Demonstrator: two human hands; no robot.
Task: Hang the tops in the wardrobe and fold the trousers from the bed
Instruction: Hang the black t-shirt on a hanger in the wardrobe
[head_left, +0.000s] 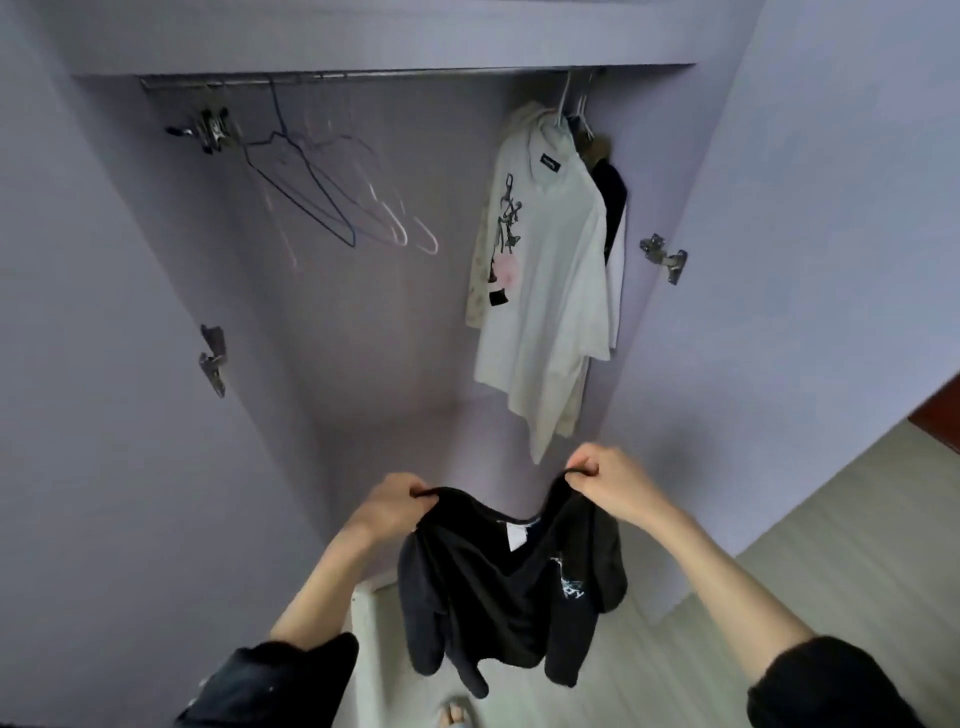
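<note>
Facing the open wardrobe (130, 364): rail (363, 77) across the top, white tops (545, 270) hung at its right end, bare hangers (332, 192) at the left. Black top (498, 587) hangs in front, below the rail, held up at both shoulders. Left hand (387, 506) and right hand (605, 480) each pinch a shoulder seam, fingers curled round the cloth. Fabric looks soft, limp, light; sags between the grips, sleeves dangling. Shoulder seams seem the best hold; collar stays open for a hanger.

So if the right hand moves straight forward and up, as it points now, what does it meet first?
Probably the hem of the white top hanging just above the right hand, which grips the black top; depth is unclear.
</note>
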